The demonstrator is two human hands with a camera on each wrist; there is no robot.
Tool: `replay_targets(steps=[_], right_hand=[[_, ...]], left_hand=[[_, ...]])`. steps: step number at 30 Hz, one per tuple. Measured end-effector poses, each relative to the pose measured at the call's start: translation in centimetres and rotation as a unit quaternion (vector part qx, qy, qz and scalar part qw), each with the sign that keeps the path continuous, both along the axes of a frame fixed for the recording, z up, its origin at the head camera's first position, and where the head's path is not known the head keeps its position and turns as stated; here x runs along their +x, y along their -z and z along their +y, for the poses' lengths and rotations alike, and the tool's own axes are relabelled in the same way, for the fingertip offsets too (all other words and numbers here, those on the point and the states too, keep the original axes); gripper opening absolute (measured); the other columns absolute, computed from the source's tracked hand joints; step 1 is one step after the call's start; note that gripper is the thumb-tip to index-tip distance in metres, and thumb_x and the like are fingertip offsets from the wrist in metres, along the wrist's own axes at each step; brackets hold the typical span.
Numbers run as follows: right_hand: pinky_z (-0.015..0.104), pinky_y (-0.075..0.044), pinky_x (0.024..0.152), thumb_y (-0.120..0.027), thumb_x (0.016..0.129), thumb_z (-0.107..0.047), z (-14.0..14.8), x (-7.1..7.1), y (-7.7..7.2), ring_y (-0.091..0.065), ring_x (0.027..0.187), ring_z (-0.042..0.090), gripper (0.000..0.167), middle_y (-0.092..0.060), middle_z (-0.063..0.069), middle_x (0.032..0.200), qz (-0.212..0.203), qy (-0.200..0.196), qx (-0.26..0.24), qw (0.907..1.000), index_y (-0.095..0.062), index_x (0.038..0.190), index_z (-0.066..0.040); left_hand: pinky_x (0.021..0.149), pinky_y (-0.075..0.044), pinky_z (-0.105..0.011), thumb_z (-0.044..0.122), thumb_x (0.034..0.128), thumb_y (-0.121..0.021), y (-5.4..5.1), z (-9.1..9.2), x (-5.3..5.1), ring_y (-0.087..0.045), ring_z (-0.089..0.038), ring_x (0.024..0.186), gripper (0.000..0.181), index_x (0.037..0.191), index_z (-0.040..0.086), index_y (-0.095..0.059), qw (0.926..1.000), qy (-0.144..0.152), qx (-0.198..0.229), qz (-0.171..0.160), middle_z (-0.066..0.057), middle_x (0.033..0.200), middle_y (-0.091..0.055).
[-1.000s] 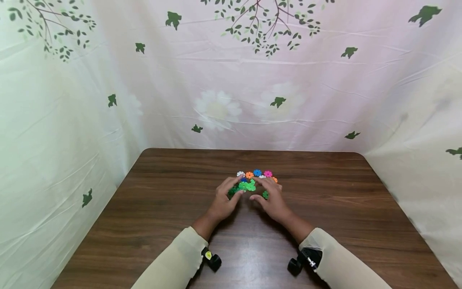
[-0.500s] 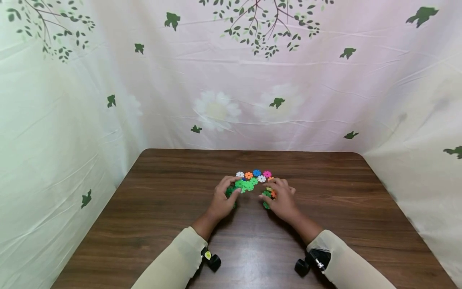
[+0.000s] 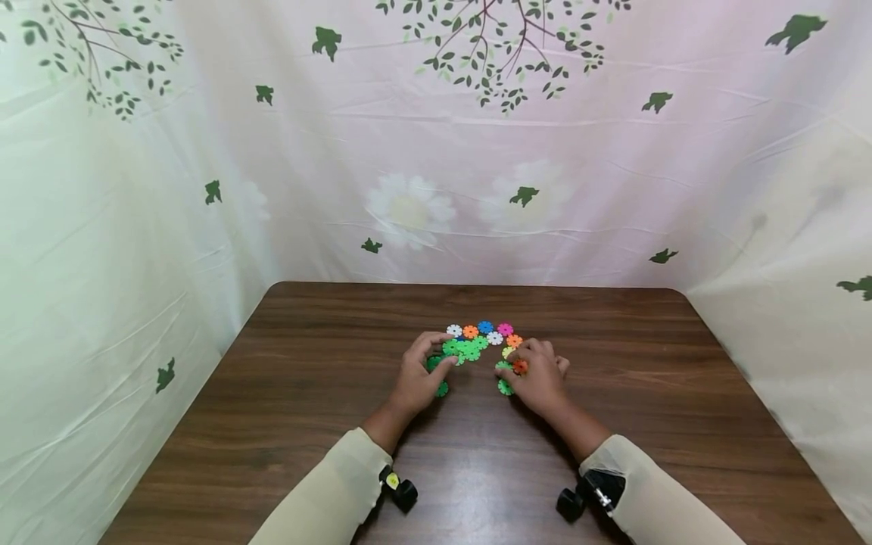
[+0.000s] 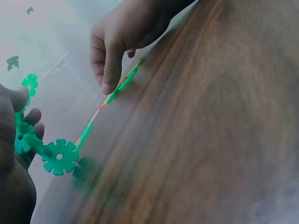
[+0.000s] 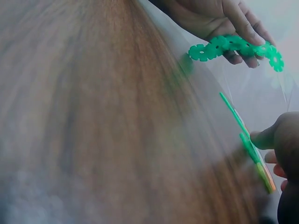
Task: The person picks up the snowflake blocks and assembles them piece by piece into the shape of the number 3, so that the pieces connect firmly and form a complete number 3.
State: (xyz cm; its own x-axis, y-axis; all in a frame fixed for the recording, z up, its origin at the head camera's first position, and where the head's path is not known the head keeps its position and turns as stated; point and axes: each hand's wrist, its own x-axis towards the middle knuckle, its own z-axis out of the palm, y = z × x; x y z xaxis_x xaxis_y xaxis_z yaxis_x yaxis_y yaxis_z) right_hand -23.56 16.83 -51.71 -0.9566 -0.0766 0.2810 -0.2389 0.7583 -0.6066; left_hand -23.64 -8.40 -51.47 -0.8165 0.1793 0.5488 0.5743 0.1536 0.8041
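In the head view, my left hand [image 3: 414,382] grips a chain of interlocked green snowflake-shaped building discs [image 3: 470,350]. The left wrist view shows one of its end discs [image 4: 60,157] hanging below the fingers, above the table. My right hand [image 3: 541,382] is at several loose discs lying on the table, its thumb and fingers pinching at a green disc [image 3: 504,366]. An orange-red disc [image 3: 520,366] shows between thumb and forefinger. In the right wrist view the thumb [image 5: 264,138] touches the green pieces, seen edge-on; the exact grip is partly hidden.
Beyond the hands, loose discs lie on the brown wooden table [image 3: 306,378]: white [image 3: 453,331], orange [image 3: 470,331], blue [image 3: 485,327] and pink [image 3: 505,329]. Another green disc [image 3: 505,387] is below the right thumb. A printed cloth [image 3: 450,151] hangs behind the table.
My right hand has moved right, away from the green chain, to the loose discs, and its fingers have drawn in there. The left hand has stayed in place with the chain.
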Motion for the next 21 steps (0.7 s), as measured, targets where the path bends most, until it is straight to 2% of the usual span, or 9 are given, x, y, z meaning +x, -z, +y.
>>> replay_targets(steps=[7, 13, 16, 19, 21], right_hand=[[0.069, -0.024, 0.103, -0.092, 0.089, -0.028, 0.07, 0.0, 0.08, -0.052, 0.121, 0.036, 0.032, -0.068, 0.011, 0.122, -0.013, 0.003, -0.001, 0.9999, -0.083, 0.108, -0.004], [0.068, -0.022, 0.105, -0.093, 0.089, -0.023, 0.03, -0.08, -0.01, -0.052, 0.121, 0.035, 0.029, -0.069, 0.011, 0.12, -0.018, -0.009, -0.021, 0.9996, -0.078, 0.106, -0.005], [0.067, -0.021, 0.106, -0.093, 0.088, -0.02, -0.03, -0.14, -0.01, -0.055, 0.119, 0.034, 0.026, -0.072, 0.011, 0.111, -0.014, -0.014, -0.033, 0.9992, -0.075, 0.103, -0.007], [0.064, -0.019, 0.107, -0.092, 0.089, -0.015, -0.09, -0.18, 0.03, -0.056, 0.115, 0.032, 0.023, -0.072, 0.009, 0.101, -0.012, -0.028, -0.056, 0.998, -0.074, 0.102, -0.009], [0.062, -0.019, 0.108, -0.091, 0.09, -0.013, -0.14, -0.21, 0.06, -0.057, 0.111, 0.03, 0.022, -0.069, 0.008, 0.096, -0.005, -0.04, -0.07, 0.9967, -0.075, 0.104, -0.009]], left_hand=[[0.095, -0.058, -0.026, 0.001, 0.1021, -0.074, -0.31, 0.11, 0.23, -0.07, -0.038, 0.116, 0.037, 0.137, -0.005, -0.064, 0.9982, 0.005, 0.023, -0.055, -0.025, 0.131, -0.071], [0.103, -0.056, -0.036, 0.004, 0.104, -0.073, -0.39, 0.21, 0.31, -0.068, -0.036, 0.122, 0.037, 0.139, -0.003, -0.062, 0.9977, 0.0, 0.009, -0.068, -0.028, 0.138, -0.068], [0.107, -0.055, -0.039, 0.008, 0.1053, -0.072, -0.53, 0.29, 0.43, -0.067, -0.035, 0.127, 0.04, 0.143, -0.002, -0.061, 0.9971, -0.005, 0.0, -0.075, -0.03, 0.142, -0.066], [0.107, -0.055, -0.034, 0.013, 0.1067, -0.072, -0.65, 0.34, 0.54, -0.067, -0.031, 0.129, 0.043, 0.147, 0.001, -0.062, 0.9958, -0.011, -0.008, -0.09, -0.027, 0.146, -0.066], [0.104, -0.056, -0.031, 0.016, 0.1074, -0.071, -0.68, 0.4, 0.6, -0.068, -0.026, 0.125, 0.043, 0.148, 0.005, -0.064, 0.9949, -0.018, -0.012, -0.099, -0.026, 0.144, -0.068]])
